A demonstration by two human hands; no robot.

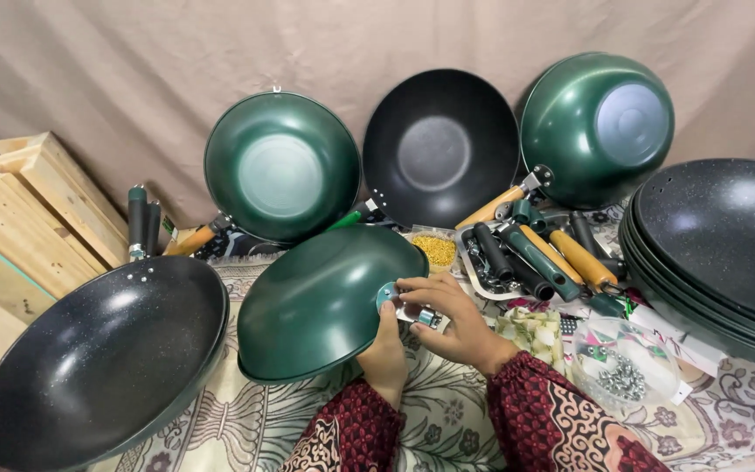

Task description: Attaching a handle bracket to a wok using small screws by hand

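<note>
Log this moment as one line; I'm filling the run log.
left hand: steadies green wok | right hand: fits metal bracket on wok | spare handles behind

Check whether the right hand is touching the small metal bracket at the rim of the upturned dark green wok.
Touching. The head view shows the right hand with its fingertips closed over the small metal bracket against the upturned dark green wok, no gap visible.

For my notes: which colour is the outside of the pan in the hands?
Dark green pan, head view.
</note>
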